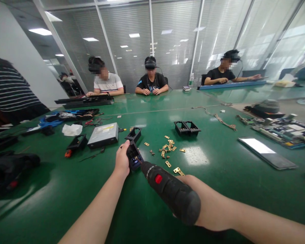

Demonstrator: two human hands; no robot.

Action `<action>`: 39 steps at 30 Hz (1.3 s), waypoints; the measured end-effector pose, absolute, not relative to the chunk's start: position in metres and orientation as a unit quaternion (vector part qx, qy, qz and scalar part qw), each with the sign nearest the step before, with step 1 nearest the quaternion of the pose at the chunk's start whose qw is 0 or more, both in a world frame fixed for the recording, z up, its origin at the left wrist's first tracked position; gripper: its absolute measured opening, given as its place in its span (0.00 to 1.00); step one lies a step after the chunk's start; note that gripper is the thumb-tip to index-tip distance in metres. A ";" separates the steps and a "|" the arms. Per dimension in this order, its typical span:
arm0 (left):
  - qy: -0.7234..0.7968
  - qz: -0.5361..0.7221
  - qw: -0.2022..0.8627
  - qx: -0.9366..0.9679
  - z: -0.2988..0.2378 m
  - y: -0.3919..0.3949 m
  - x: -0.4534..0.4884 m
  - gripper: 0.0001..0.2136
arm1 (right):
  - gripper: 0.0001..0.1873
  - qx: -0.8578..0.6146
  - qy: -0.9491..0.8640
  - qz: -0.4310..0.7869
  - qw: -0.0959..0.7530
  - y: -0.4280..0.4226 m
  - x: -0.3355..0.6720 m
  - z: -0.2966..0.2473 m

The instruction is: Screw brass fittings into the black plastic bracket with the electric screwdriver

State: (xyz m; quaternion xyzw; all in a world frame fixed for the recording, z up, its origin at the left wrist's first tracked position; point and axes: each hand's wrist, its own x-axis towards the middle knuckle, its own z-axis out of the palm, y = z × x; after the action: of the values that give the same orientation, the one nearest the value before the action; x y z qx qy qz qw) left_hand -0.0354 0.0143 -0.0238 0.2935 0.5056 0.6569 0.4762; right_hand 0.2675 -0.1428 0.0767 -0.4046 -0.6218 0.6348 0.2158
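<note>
My left hand (122,159) is closed round a small black plastic housing (134,156) with a blue part inside, held on the green table (152,206). My right hand (205,203) grips a black electric screwdriver (170,190) with a red button. Its tip points into the housing. Several small brass clips (167,149) lie scattered just beyond the housing. Another black housing (134,134) sits a little farther away, and a pair of joined black housings (186,128) stands to the right of the clips.
A grey optical drive (103,135) and black parts (76,142) lie to the left. A phone (266,152) and circuit boards (284,130) lie at right. Three people sit at the far edge; a striped sleeve (12,89) shows at far left. Dark gear (7,169) lies near left.
</note>
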 end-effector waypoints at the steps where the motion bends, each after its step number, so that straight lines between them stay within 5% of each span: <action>1: 0.504 0.657 0.478 0.293 -0.024 0.015 -0.035 0.32 | 0.22 -0.403 -0.628 0.630 0.215 -0.142 0.268 0.077; 39: 0.518 0.639 0.490 0.287 -0.012 0.012 -0.031 0.26 | 0.18 -0.374 -0.670 0.596 0.236 -0.136 0.275 0.067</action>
State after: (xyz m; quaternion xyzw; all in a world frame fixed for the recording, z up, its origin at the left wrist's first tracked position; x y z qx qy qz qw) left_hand -0.0309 0.0116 -0.0121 0.2874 0.5184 0.6392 0.4900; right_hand 0.2746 -0.1361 0.0668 -0.3743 -0.6702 0.5958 0.2360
